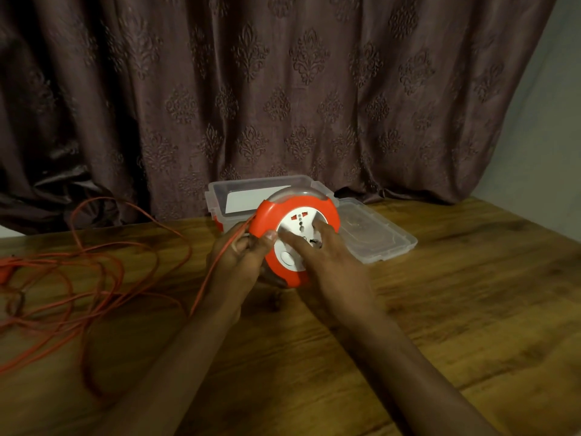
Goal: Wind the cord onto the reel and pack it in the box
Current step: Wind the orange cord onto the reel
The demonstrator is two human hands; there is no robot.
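Orange plastic rims the reel (295, 243), and both hands are on it. The left hand (242, 256) curls round the reel's left edge, thumb over the rim, with the cord (94, 278) running out between its fingers; this hand holds the body tilted up off the tabletop (440, 309). The right hand (323, 256) lies flatter on the white socket face, fingers fairly straight and spread, pressing rather than gripping, probably ready to turn the centre.

The reel looks like a hard, smooth shell, light enough for one hand but likely slippery at the rim, so a grip across the edge with the thumb hooked over seems safest; the white face is the part to turn. The cord is thin and limp, lying in loose tangled loops on the left of the tabletop, well apart from the reel apart from the one strand leading in. It will snag on itself if pulled fast, so it should be fed through the fingers under light tension.

Just behind the reel stands the clear box (226, 196), open, with its lid (377, 237) lying flat to the right. Most of the cord is not yet wound.
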